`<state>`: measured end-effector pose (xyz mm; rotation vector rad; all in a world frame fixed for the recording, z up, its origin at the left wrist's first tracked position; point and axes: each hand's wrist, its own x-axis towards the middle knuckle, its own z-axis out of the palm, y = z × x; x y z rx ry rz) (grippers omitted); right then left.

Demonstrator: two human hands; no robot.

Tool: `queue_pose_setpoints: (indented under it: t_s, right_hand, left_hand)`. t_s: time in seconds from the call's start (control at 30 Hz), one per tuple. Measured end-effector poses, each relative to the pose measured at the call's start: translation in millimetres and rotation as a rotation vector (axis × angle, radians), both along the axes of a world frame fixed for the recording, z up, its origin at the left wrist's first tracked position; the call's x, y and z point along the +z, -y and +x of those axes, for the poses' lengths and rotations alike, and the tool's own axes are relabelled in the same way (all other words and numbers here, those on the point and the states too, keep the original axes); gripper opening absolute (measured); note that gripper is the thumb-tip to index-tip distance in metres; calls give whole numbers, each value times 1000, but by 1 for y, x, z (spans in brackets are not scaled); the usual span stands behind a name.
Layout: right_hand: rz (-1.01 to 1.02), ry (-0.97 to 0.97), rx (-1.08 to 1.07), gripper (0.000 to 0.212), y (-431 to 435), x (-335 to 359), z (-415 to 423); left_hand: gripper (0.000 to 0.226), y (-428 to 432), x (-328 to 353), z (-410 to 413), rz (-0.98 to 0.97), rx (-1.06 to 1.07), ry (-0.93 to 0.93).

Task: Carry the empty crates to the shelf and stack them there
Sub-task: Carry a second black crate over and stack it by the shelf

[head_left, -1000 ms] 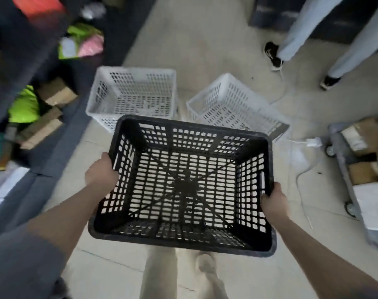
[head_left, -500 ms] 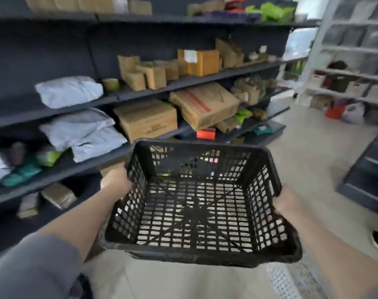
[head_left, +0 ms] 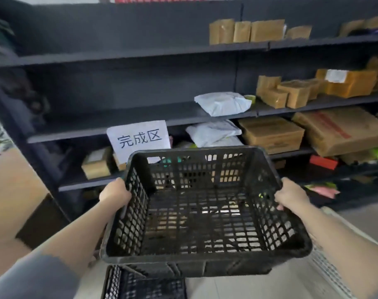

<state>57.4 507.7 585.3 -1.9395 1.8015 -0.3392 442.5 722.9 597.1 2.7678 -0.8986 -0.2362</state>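
I hold an empty black lattice crate (head_left: 201, 214) in the air, level, in front of a dark shelf unit (head_left: 127, 55). My left hand (head_left: 113, 194) grips its left rim and my right hand (head_left: 291, 196) grips its right rim. Below it, on the floor, stands another black crate (head_left: 140, 285), partly hidden by the one I carry. A white crate (head_left: 328, 266) shows at the lower right, behind my right forearm. A paper sign with printed characters (head_left: 138, 138) hangs from a shelf edge just beyond the held crate.
Cardboard boxes (head_left: 272, 132) and white mailer bags (head_left: 222, 103) fill the shelves to the right. The left parts of the upper shelves look bare. A small box (head_left: 96, 164) sits on the lower shelf left of the sign. A dark brown box (head_left: 41, 221) stands at the left.
The view has swung left along the shelves, from the white crates on the floor to the section with the sign. Both hands have kept hold of the black crate throughout.
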Motion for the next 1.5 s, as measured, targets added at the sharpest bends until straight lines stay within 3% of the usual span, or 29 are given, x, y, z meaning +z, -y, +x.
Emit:
queue_pose_setpoints:
  t_s: [0.23,0.73,0.97,1.13,1.5]
  right_hand:
    - [137,-58,146,43,-20,-80,151]
    - [330,-179,279,23,-48,-257,360]
    - [332,-213,191,34,-45,-329,403]
    - [300,-243,103,24,-40,-387,409]
    - [350,-280,28,24,-30,-500,418]
  left_hand:
    - [16,-77,-66,115,59,154,-81]
    - [17,-144,-244,280,170,412,-247]
    - [21,-113,-349,344,232,340,-310]
    - [37,-82,-422,368,199,325,-371]
    - [26,-59,-528,366,125,374,-436]
